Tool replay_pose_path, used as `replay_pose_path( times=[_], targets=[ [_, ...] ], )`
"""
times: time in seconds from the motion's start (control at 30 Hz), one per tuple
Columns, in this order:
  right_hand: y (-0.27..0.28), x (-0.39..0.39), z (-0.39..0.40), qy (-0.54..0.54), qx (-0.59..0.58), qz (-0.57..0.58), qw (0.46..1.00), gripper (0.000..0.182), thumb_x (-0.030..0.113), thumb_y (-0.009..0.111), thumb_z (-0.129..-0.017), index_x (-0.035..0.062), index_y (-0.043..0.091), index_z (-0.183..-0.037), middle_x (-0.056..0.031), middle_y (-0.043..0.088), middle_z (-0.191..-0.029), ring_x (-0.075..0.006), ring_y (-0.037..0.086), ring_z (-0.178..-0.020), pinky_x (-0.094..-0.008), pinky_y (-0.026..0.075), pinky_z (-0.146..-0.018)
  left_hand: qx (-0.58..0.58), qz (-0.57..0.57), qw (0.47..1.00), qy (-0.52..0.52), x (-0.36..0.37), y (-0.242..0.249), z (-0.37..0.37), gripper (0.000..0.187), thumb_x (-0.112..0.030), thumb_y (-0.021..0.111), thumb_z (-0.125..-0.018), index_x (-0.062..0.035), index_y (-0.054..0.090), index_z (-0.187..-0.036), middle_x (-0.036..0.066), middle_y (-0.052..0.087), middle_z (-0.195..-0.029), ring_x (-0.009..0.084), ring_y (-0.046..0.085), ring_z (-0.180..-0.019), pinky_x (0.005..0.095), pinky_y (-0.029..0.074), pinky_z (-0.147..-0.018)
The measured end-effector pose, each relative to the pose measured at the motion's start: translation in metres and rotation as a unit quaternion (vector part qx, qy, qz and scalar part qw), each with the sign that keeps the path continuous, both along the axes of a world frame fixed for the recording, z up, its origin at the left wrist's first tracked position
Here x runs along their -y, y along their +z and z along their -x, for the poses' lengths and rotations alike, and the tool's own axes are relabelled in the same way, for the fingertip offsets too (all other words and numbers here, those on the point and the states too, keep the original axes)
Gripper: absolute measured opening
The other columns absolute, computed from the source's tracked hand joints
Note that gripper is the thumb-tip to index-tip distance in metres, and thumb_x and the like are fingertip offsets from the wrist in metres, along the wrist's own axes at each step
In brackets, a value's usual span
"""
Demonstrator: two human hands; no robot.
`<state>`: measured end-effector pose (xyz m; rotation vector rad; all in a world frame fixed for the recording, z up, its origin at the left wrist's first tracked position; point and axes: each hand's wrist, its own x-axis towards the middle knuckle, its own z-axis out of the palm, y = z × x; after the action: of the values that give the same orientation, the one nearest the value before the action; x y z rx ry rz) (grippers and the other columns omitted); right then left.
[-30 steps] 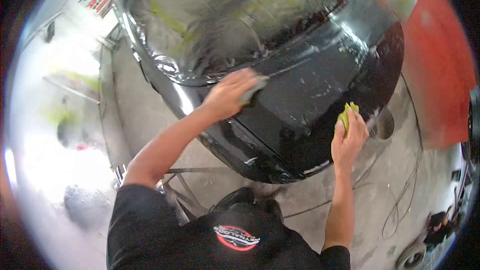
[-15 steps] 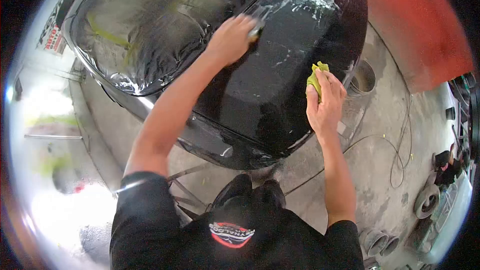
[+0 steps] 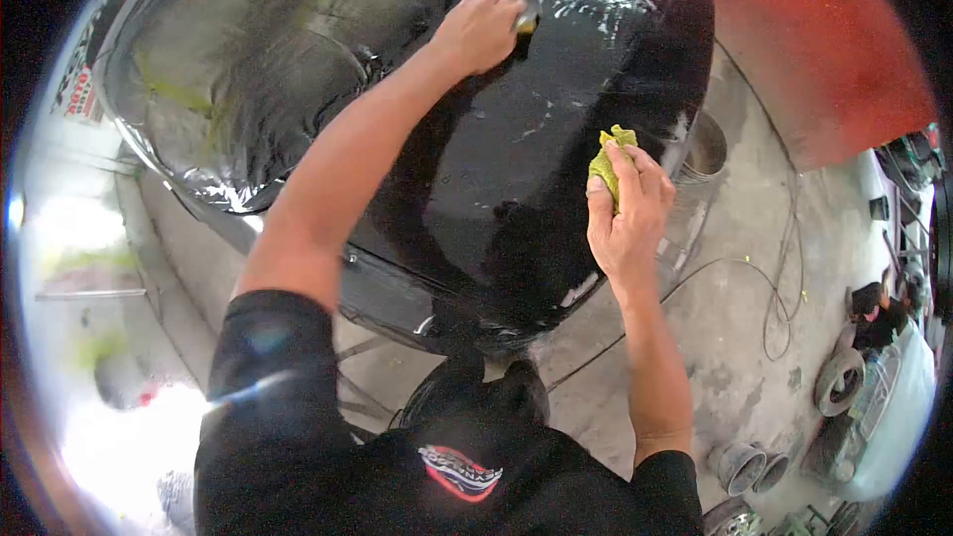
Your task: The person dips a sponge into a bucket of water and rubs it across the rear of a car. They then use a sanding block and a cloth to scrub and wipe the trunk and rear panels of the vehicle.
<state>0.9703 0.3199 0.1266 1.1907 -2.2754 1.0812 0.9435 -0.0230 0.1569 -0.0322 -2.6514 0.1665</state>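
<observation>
My left hand (image 3: pixel 483 30) is closed over a small grey and yellow pad (image 3: pixel 526 26), pressed onto the glossy black car panel (image 3: pixel 496 159) close to the edge of the plastic sheeting (image 3: pixel 248 60). Most of the pad is hidden under the fingers. Wet streaks and whitish smears mark the panel's surface beyond it. In my right hand (image 3: pixel 631 203) a crumpled yellow-green cloth (image 3: pixel 617 161) is gripped between thumb and fingers, over the panel's right side.
A red panel (image 3: pixel 824 50) stands at upper right. On the concrete floor, a bucket (image 3: pixel 703 147) sits right of the car, and a thin hose (image 3: pixel 769 303) curls farther right. A tire (image 3: pixel 840 383) and metal cylinders (image 3: pixel 738 467) lie at lower right.
My left hand has slid away from me along the panel with the pad. My right hand keeps the cloth over the right side. The whole view has shifted slightly.
</observation>
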Motion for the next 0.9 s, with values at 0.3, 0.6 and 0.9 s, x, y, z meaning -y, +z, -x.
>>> replay_pose_path(
  times=[0.3,0.6,0.9],
  targets=[
    [0.006,0.005,0.003,0.024,-0.057,-0.017,0.998,0.042,0.019,0.066,-0.096,0.0041,0.063,-0.135,-0.0158,0.065,-0.138,-0.0346,0.060,-0.127,-0.0484,0.041,-0.109,0.002,-0.162,0.985,0.065,-0.069,-0.013,-0.084,0.022,-0.010,0.061,-0.082,-0.0041,0.072,-0.100,0.022,0.069,-0.109,0.0378,0.068,-0.104,0.0475,0.054,-0.094],
    [0.000,0.007,-0.002,0.005,-0.102,-0.108,0.989,0.046,0.023,0.061,-0.100,0.0045,0.059,-0.142,-0.0182,0.059,-0.145,-0.0359,0.054,-0.133,-0.0490,0.038,-0.112,-0.238,-0.425,0.862,0.137,-0.179,0.014,-0.277,0.046,-0.005,0.064,-0.094,-0.0017,0.058,-0.140,0.023,0.060,-0.143,0.0393,0.054,-0.137,0.0467,0.046,-0.115],
    [0.018,0.009,-0.061,0.072,-0.170,-0.105,0.977,0.059,0.025,0.068,-0.096,0.0065,0.051,-0.150,-0.0215,0.052,-0.148,-0.0396,0.048,-0.137,-0.0533,0.035,-0.116,-0.264,-0.483,0.821,0.152,-0.243,0.024,-0.296,0.037,-0.013,0.059,-0.102,-0.0048,0.061,-0.138,0.023,0.065,-0.135,0.0422,0.061,-0.125,0.0459,0.051,-0.106]
  ],
)
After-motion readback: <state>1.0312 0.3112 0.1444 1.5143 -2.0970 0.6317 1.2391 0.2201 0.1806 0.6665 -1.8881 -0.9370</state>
